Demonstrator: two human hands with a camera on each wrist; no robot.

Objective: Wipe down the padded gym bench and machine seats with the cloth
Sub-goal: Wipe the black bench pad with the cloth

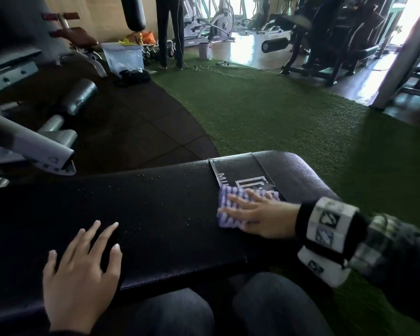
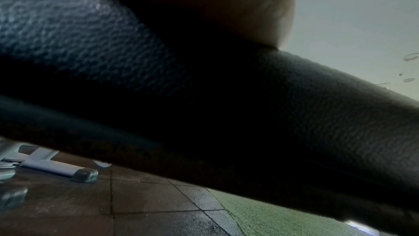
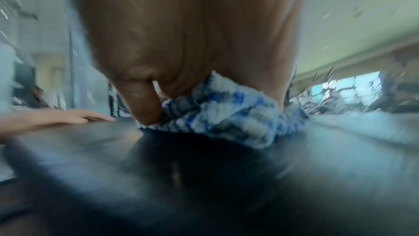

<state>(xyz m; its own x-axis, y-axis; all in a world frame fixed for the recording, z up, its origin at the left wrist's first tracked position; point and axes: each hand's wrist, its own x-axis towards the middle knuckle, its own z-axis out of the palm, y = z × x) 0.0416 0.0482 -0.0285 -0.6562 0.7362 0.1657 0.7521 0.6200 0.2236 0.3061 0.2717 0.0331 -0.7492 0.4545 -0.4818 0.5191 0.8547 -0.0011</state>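
A black padded bench (image 1: 155, 204) runs across the head view, with water droplets on its top and a white logo near its right end. My right hand (image 1: 257, 212) lies flat on a folded blue-and-white striped cloth (image 1: 224, 198) and presses it onto the pad just left of the logo. The right wrist view is blurred and shows that palm (image 3: 192, 42) on the cloth (image 3: 226, 112). My left hand (image 1: 83, 270) rests flat on the pad's near left part with fingers spread, holding nothing. The left wrist view shows only the pad's grained edge (image 2: 294, 105).
A grey machine frame with roller pads (image 1: 78, 95) stands left of the bench. Green turf (image 1: 264, 112) lies beyond, with a cable and power strip (image 1: 226, 65), a clear plastic bin (image 1: 123, 57), a standing person's legs (image 1: 169, 32) and more machines (image 1: 330, 40) at the back.
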